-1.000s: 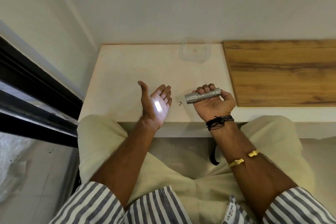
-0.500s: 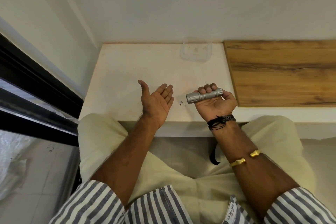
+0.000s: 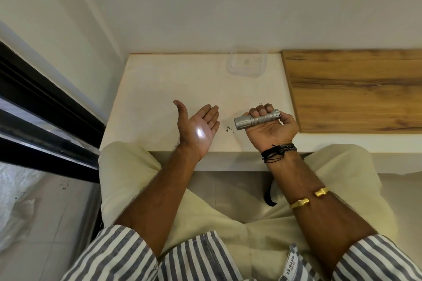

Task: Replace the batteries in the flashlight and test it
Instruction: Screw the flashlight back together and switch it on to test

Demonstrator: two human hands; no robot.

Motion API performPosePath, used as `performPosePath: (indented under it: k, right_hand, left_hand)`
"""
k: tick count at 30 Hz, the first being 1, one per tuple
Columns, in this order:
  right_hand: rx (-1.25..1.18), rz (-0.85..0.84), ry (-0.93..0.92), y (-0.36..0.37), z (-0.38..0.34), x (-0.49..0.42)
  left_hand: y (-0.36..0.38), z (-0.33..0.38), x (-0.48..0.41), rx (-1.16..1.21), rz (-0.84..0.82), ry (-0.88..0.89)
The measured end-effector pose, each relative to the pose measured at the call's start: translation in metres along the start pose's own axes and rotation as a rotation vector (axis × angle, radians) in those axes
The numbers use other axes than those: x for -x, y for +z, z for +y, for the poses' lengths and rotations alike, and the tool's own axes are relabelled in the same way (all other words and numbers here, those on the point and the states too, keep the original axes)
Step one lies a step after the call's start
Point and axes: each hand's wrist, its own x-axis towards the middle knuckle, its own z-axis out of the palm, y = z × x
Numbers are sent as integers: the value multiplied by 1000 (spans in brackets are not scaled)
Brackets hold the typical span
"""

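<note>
A small silver flashlight [image 3: 255,119] lies sideways in my right hand [image 3: 270,129], its lens end pointing left. My fingers wrap over its knurled body and my thumb rests at the tail end. My left hand [image 3: 197,129] is held open, palm up and tilted toward the lens, a short way to the left of it. A bright white spot of light shows on that palm. Both hands hover over the front part of the white tabletop [image 3: 159,89]. No batteries are visible.
A clear plastic container [image 3: 246,61] stands at the back of the tabletop against the wall. A wooden board [image 3: 356,89] covers the surface to the right. Small dark specks [image 3: 229,129] lie between my hands. A black window frame [image 3: 45,121] runs along the left.
The light spot was on my left palm a second ago, was gone half a second ago, and is back now. Both hands have stayed nearly still.
</note>
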Motion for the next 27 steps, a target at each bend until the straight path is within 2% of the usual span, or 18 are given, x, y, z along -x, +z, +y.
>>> performPosePath:
  k: [12,20,23,27]
  right_hand:
    - [4,6,-11,0,0,1]
    - [31,-54,41,-1,-2,2]
    - [97,-88,52,2,-3,2]
    - [310,-53,29,8,-2,-1]
  left_hand:
    - [-3,-3,-2,-5,10,-6]
    - [-2,-1,-3,62,-9,-37]
    - [-2,-1,-3,67,-6,-34]
    - [-2,0,-4,41,44,0]
